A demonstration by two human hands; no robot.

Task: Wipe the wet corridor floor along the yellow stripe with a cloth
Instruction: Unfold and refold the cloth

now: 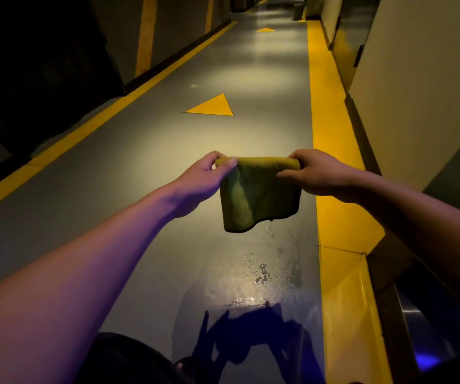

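A yellow-green cloth (259, 195) with a dark hem hangs folded in the air above the grey floor. My left hand (206, 178) pinches its upper left corner and my right hand (317, 173) pinches its upper right corner. Water drips from the cloth's lower edge. Below it a wet patch (267, 273) with droplets and streaks glistens on the floor, just left of the wide yellow stripe (331, 151) that runs along the right wall.
The corridor runs straight ahead, with a yellow triangle (213, 108) painted on the floor and a thinner yellow stripe (90, 128) along the dark left wall. A dark skirting and a pale wall (423, 92) border the right. My shadow falls on the floor near my knee.
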